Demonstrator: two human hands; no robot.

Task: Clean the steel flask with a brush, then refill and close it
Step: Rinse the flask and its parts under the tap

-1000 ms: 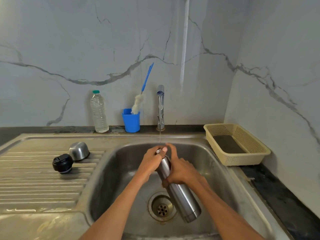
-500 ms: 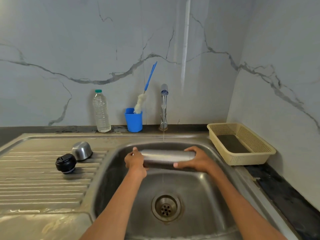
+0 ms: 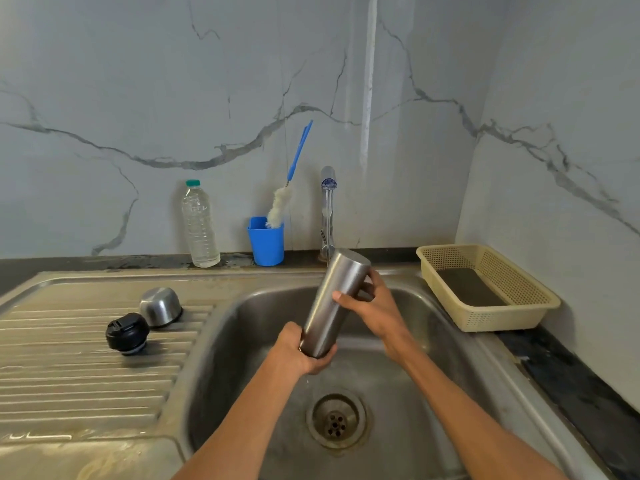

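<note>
Steel flask (image 3: 334,301), one, tilted over the sink (image 3: 242,327): my left hand (image 3: 298,353) cups its lower end, right hand (image 3: 375,311) fingers curl round its upper body.

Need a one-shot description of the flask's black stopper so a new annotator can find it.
Start at the steel sink and look left to its ribbed draining board. Two small items lie there near the basin edge: the black stopper sits nearer the camera, touching or almost touching a shiny steel cup. It is the only black, matte plastic piece on the board.
</note>
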